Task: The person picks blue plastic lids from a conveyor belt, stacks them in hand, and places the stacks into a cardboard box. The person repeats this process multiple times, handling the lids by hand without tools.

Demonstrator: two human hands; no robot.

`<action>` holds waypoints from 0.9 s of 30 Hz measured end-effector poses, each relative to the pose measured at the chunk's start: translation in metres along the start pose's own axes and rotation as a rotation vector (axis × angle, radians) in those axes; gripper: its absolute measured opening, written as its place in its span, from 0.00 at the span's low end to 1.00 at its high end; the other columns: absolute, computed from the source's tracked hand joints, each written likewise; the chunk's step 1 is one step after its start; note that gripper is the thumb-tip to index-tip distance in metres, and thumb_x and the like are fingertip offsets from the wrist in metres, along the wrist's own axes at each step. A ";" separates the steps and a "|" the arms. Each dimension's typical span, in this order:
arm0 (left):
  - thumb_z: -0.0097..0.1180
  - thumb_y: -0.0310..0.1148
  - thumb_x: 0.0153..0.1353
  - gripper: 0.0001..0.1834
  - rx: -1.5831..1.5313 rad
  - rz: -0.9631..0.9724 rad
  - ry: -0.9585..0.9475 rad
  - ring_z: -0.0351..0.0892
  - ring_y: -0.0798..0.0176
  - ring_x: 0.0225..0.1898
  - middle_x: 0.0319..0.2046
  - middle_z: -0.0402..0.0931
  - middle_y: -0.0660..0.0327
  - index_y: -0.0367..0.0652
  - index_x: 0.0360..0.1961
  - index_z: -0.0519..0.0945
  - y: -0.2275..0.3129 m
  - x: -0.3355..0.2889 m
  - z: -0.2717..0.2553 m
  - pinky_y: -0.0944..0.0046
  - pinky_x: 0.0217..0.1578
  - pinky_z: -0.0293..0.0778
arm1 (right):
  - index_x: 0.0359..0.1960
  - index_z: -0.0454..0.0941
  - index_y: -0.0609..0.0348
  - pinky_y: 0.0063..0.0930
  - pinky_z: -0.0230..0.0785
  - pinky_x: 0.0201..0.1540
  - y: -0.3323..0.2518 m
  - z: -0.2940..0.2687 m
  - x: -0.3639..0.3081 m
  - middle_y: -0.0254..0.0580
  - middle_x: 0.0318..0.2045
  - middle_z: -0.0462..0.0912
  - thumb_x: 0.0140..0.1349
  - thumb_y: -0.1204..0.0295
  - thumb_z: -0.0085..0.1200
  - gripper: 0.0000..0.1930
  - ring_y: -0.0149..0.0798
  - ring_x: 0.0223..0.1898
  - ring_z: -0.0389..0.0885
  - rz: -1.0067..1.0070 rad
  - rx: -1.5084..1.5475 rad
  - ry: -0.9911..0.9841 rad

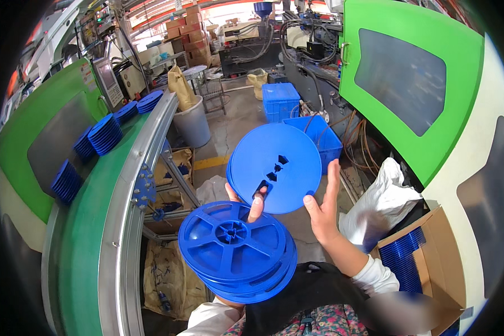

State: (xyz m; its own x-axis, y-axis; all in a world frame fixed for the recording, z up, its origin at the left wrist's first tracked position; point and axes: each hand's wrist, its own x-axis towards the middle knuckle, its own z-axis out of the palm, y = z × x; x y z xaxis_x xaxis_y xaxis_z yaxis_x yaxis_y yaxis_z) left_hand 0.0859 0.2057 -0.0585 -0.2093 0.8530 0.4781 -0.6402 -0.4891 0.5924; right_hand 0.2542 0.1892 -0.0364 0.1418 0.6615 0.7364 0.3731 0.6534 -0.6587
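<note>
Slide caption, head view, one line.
Left hand and right hand handling blue discs beside a green conveyor belt bearing more disc stacks.

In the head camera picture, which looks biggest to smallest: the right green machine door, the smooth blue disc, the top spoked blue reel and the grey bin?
1. Green machine door
2. Smooth blue disc and spoked blue reel: too alike to rank
3. Grey bin

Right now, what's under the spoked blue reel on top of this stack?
Under the spoked blue reel are more blue reels, rims showing at the lower right. Their middles and undersides are covered. A white sleeve shows below.
</note>
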 end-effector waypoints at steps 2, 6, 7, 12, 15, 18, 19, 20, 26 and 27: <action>0.61 0.25 0.61 0.42 0.013 0.014 -0.041 0.78 0.66 0.50 0.50 0.76 0.59 0.56 0.72 0.53 0.003 0.000 -0.005 0.59 0.60 0.68 | 0.72 0.44 0.66 0.49 0.29 0.74 0.001 0.006 0.001 0.56 0.74 0.40 0.55 0.71 0.60 0.47 0.57 0.75 0.32 0.080 0.019 -0.057; 0.60 0.26 0.62 0.39 0.189 -0.049 -0.046 0.76 0.66 0.51 0.46 0.78 0.59 0.56 0.70 0.56 0.032 0.000 0.000 0.58 0.59 0.70 | 0.73 0.49 0.59 0.55 0.32 0.72 -0.020 0.008 -0.003 0.57 0.73 0.46 0.55 0.69 0.63 0.46 0.62 0.75 0.36 -0.248 -0.082 0.001; 0.60 0.26 0.62 0.38 0.168 -0.065 -0.033 0.76 0.66 0.51 0.46 0.78 0.59 0.56 0.70 0.56 0.037 0.001 0.001 0.59 0.59 0.70 | 0.73 0.45 0.65 0.58 0.32 0.72 -0.020 0.004 -0.003 0.57 0.74 0.43 0.59 0.63 0.58 0.45 0.59 0.75 0.35 -0.608 -0.161 -0.057; 0.60 0.27 0.62 0.36 0.121 -0.093 0.018 0.76 0.66 0.50 0.46 0.77 0.60 0.54 0.68 0.58 0.042 -0.001 0.002 0.59 0.57 0.71 | 0.73 0.46 0.58 0.58 0.26 0.72 -0.017 0.013 -0.008 0.58 0.74 0.43 0.60 0.60 0.57 0.44 0.62 0.75 0.32 -0.358 0.075 -0.025; 0.60 0.28 0.62 0.34 0.091 -0.116 0.037 0.76 0.66 0.49 0.45 0.76 0.60 0.53 0.67 0.60 0.048 -0.002 0.004 0.59 0.56 0.72 | 0.73 0.44 0.63 0.52 0.29 0.73 -0.009 0.018 -0.006 0.56 0.74 0.40 0.59 0.67 0.56 0.44 0.60 0.75 0.32 0.019 0.051 -0.026; 0.60 0.29 0.61 0.33 0.060 -0.172 0.069 0.76 0.66 0.49 0.45 0.76 0.61 0.52 0.65 0.61 0.056 -0.004 0.009 0.60 0.55 0.72 | 0.73 0.45 0.61 0.53 0.32 0.73 -0.009 0.028 -0.008 0.56 0.74 0.45 0.57 0.72 0.59 0.45 0.62 0.74 0.36 0.143 0.226 -0.035; 0.60 0.29 0.61 0.32 0.047 -0.199 0.083 0.76 0.66 0.49 0.45 0.76 0.61 0.51 0.65 0.61 0.061 -0.006 0.012 0.60 0.55 0.73 | 0.73 0.46 0.60 0.55 0.32 0.73 -0.012 0.027 -0.010 0.55 0.73 0.46 0.57 0.71 0.59 0.45 0.62 0.74 0.36 -0.010 0.153 -0.025; 0.60 0.29 0.61 0.32 0.030 -0.236 0.095 0.76 0.66 0.49 0.45 0.76 0.61 0.51 0.64 0.62 0.061 -0.008 0.013 0.60 0.55 0.73 | 0.73 0.46 0.58 0.56 0.32 0.72 -0.014 0.022 -0.014 0.55 0.73 0.46 0.57 0.71 0.60 0.45 0.62 0.74 0.37 -0.158 0.069 -0.011; 0.61 0.31 0.61 0.29 -0.021 -0.355 0.167 0.76 0.65 0.48 0.45 0.75 0.62 0.49 0.62 0.64 0.082 -0.018 0.030 0.61 0.53 0.74 | 0.74 0.47 0.58 0.61 0.25 0.71 -0.020 0.019 -0.013 0.59 0.73 0.44 0.60 0.57 0.58 0.45 0.62 0.75 0.33 -0.511 0.259 -0.050; 0.61 0.31 0.61 0.28 -0.012 -0.357 0.182 0.76 0.65 0.48 0.45 0.75 0.62 0.48 0.61 0.65 0.090 -0.020 0.035 0.61 0.53 0.74 | 0.73 0.47 0.60 0.59 0.26 0.72 -0.017 0.022 -0.012 0.59 0.73 0.44 0.60 0.59 0.57 0.44 0.62 0.75 0.34 -0.324 0.211 -0.035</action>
State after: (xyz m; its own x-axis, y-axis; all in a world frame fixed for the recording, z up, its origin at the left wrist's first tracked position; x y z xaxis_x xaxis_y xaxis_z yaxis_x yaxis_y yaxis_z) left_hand 0.0580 0.1384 0.0079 -0.0990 0.9879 0.1196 -0.7048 -0.1545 0.6924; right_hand 0.2263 0.1781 -0.0368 0.0144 0.4178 0.9084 0.1957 0.8898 -0.4123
